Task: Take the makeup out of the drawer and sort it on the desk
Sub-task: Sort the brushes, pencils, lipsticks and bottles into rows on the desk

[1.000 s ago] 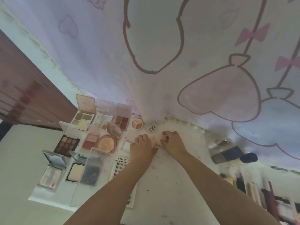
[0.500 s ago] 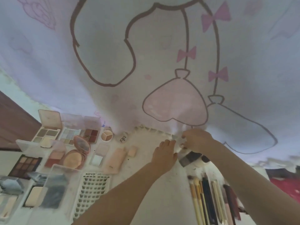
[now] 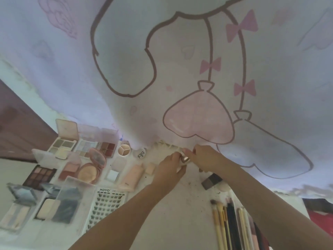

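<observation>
Both hands have met at the worktop's [image 3: 180,204] back edge: left hand [image 3: 169,166] and right hand [image 3: 203,156] pinch a small shiny pinkish item [image 3: 184,159], mostly hidden by fingers, so its direction is unclear.

A bare strip of surface [image 3: 171,213] lies open to you between the lash tray [image 3: 106,208] and brushes [image 3: 228,226]; palettes [image 3: 63,147] crowd your left, a hanging printed cloth [image 3: 162,87] walls off the back.
</observation>
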A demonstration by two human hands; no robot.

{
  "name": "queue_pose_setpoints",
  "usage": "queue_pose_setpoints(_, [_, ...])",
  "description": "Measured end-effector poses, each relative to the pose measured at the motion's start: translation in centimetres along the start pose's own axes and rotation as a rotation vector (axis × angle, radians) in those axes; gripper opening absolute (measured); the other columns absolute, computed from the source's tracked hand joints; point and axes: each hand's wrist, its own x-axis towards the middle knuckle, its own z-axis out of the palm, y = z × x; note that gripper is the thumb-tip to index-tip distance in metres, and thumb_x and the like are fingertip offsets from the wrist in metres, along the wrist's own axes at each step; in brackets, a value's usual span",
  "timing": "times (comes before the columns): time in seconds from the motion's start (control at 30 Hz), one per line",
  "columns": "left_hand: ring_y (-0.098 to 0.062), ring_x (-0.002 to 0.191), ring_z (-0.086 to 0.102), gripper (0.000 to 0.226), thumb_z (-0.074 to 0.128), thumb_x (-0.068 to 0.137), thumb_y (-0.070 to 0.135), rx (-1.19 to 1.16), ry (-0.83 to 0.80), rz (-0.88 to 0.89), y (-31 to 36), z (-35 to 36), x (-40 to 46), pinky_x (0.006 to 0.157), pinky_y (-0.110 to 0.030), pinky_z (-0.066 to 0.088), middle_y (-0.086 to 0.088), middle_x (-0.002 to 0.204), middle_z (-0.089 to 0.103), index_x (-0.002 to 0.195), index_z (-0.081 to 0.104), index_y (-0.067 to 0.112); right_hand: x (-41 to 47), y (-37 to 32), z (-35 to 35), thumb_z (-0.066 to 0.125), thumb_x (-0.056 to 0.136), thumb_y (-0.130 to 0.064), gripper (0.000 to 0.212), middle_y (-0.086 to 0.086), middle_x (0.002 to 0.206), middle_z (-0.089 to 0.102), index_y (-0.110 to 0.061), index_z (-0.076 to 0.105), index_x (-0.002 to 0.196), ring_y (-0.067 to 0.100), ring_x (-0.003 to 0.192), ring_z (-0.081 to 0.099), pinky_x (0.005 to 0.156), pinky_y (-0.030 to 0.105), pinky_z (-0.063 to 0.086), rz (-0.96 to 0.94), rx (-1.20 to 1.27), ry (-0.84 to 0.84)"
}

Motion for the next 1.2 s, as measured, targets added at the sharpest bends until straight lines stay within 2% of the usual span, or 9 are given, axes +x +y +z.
queue_pose_setpoints(0.23, [-0.022, 0.106, 0.053, 0.037, 0.058, 0.091, 0.029, 0.05, -0.003, 0.092, -2.7, -4.9, -3.8, 0.082, -0.029, 0.038, -0.003, 0.114, 0.062, 0.124, 0.054, 0.012, -2.5, -4.4, 1.4, 0.043, 0.096, -0.045, 0.046, 0.003, 0.069, 0.067, -0.006, 0.063, 0.08, 0.011, 0.052, 0.054, 0.062, 0.022, 0.046, -0.07, 0.09, -0.083])
queue_pose_setpoints(0.47, [-0.023, 0.096, 0.057, 0.031, 0.053, 0.094, 0.033, 0.035, -0.307, 0.053, -3.3, -8.8, -4.9, 0.08, -0.033, 0.043, -0.007, 0.106, 0.064, 0.12, 0.055, 0.015, -5.3, -6.0, 1.8, 0.049, 0.095, -0.026, 0.025, -0.007, 0.09, 0.058, -0.018, 0.052, 0.118, 0.012, 0.077, 0.056, 0.059, 0.018, 0.045, -0.305, -0.058, -0.174])
queue_pose_setpoints(0.57, [-0.016, 0.088, 0.058, 0.028, 0.052, 0.096, 0.031, -0.253, -0.595, -0.108, -3.4, -10.6, -4.5, 0.071, -0.023, 0.048, -0.005, 0.1, 0.061, 0.114, 0.056, 0.01, -5.6, -5.4, 2.1, 0.051, 0.094, -0.022, 0.028, -0.01, 0.093, 0.051, -0.026, 0.048, 0.121, 0.016, 0.09, 0.053, 0.07, 0.02, 0.042, -0.383, -0.131, -0.162])
queue_pose_setpoints(0.67, [-0.014, 0.094, 0.062, 0.023, 0.051, 0.097, 0.027, -0.686, -0.845, -0.338, -3.9, -12.1, -4.4, 0.082, -0.03, 0.054, 0.0, 0.101, 0.063, 0.113, 0.056, 0.012, -6.1, -5.1, 2.4, 0.053, 0.093, -0.021, 0.026, -0.009, 0.103, 0.056, -0.026, 0.049, 0.118, 0.014, 0.097, 0.054, 0.082, 0.024, 0.046, -0.467, -0.065, -0.156])
queue_pose_setpoints(0.87, [-0.016, 0.073, 0.065, 0.045, 0.06, 0.078, 0.04, -1.08, -0.895, -0.55, -5.5, -13.0, -3.8, 0.061, -0.024, 0.052, -0.003, 0.083, 0.068, 0.112, 0.053, 0.011, -6.9, -4.9, 3.0, 0.056, 0.092, -0.018, 0.021, -0.021, 0.106, 0.055, -0.034, 0.049, 0.104, -0.002, 0.102, 0.052, 0.097, 0.024, 0.043, -0.632, 0.175, -0.013])
queue_pose_setpoints(0.97, [-0.016, 0.079, 0.064, 0.061, 0.078, 0.066, 0.046, -1.107, -0.848, -0.522, -5.7, -12.3, -3.4, 0.068, -0.028, 0.053, -0.004, 0.091, 0.066, 0.112, 0.058, 0.013, -6.6, -4.2, 2.6, 0.048, 0.09, -0.003, 0.038, -0.021, 0.118, 0.049, -0.039, 0.049, 0.103, -0.002, 0.116, 0.047, 0.099, 0.021, 0.04, -0.581, 0.296, -0.052])
queue_pose_setpoints(1.03, [-0.015, 0.082, 0.061, 0.047, 0.071, 0.073, 0.043, -1.054, -0.798, -0.478, -5.5, -11.7, -3.1, 0.075, -0.03, 0.05, -0.003, 0.095, 0.062, 0.11, 0.06, 0.017, -6.2, -3.5, 1.9, 0.047, 0.093, -0.006, 0.034, -0.021, 0.122, 0.05, -0.037, 0.052, 0.107, 0.003, 0.119, 0.051, 0.094, 0.021, 0.045, -0.465, 0.507, -0.156])
queue_pose_setpoints(1.1, [-0.016, 0.085, 0.058, 0.031, 0.061, 0.08, 0.039, -0.998, -0.756, -0.47, -5.2, -11.2, -2.8, 0.077, -0.03, 0.048, -0.003, 0.096, 0.06, 0.105, 0.062, 0.02, -5.9, -3.3, 1.3, 0.045, 0.099, -0.029, 0.019, -0.011, 0.116, 0.059, -0.029, 0.053, 0.116, 0.012, 0.099, 0.067, 0.079, 0.024, 0.054, -0.312, 0.656, -0.244])
queue_pose_setpoints(1.2, [-0.016, 0.087, 0.056, 0.028, 0.058, 0.082, 0.038, -0.933, -0.723, -0.474, -4.8, -11.1, -2.2, 0.076, -0.03, 0.047, -0.002, 0.096, 0.06, 0.104, 0.064, 0.021, -5.3, -3.7, 1.0, 0.036, 0.097, -0.05, 0.031, -0.004, 0.093, 0.07, -0.028, 0.056, 0.105, 0.011, 0.067, 0.068, 0.054, 0.019, 0.046, -0.257, 0.445, -0.288])
